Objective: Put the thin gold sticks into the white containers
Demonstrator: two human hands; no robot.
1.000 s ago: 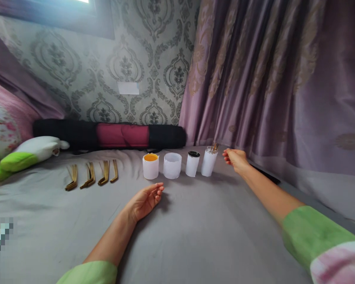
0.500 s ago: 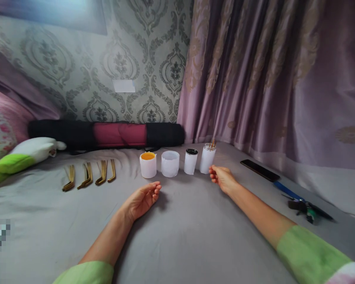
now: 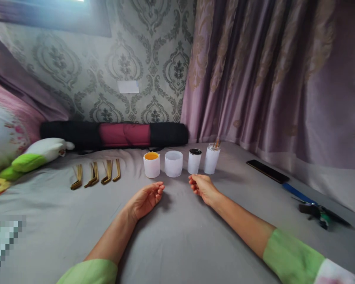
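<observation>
Here the right hand [image 3: 203, 187] hovers just in front of a slim white cylinder cup with a black top [image 3: 194, 161], fingers loosely curled inward, with nothing seen in its grasp. That cup stands upright in a row on the grey bedsheet [image 3: 180, 236], between a wide frosted white cup [image 3: 173, 164] and a clear jar wrapped in white that holds thin sticks [image 3: 211, 158]. A white cup with orange contents [image 3: 151, 165] ends the row. The left hand [image 3: 144, 200] rests on the sheet palm up, relaxed and empty. Bent golden metal pieces [image 3: 96, 174] lie further left, and a black phone [image 3: 268, 171] lies well to the right.
</observation>
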